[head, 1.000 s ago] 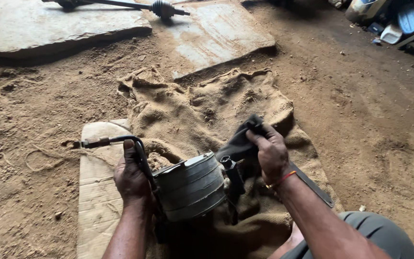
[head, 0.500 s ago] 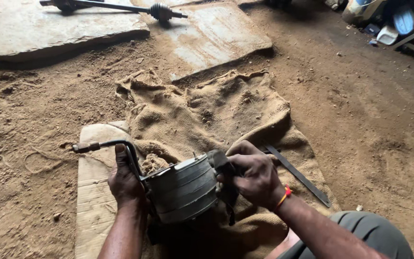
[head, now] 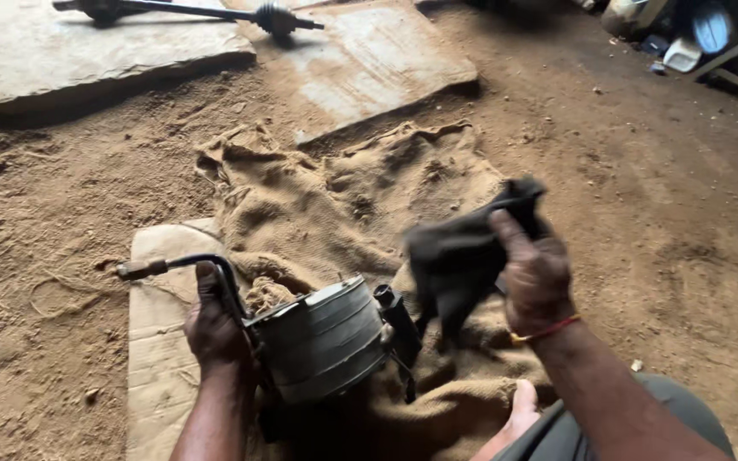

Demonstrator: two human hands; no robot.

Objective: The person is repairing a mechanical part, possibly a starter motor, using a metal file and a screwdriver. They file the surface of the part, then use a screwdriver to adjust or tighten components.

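Head view: right hand (head: 535, 273) now lifted off grey cylinder (head: 326, 341), grip closed on black rag (head: 459, 256); left hand (head: 215, 329) gripping pipe (head: 207, 265)

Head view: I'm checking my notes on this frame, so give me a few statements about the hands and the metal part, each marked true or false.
1. The left hand grips the ribbed grey metal cylinder by its bent black pipe. True.
2. The right hand is empty. False: it holds a dark crumpled cloth.
3. The cylinder sits over brown burlap sacking. True.
4. The long black shaft lies on the sacking. False: it lies on a flat stone slab farther away.
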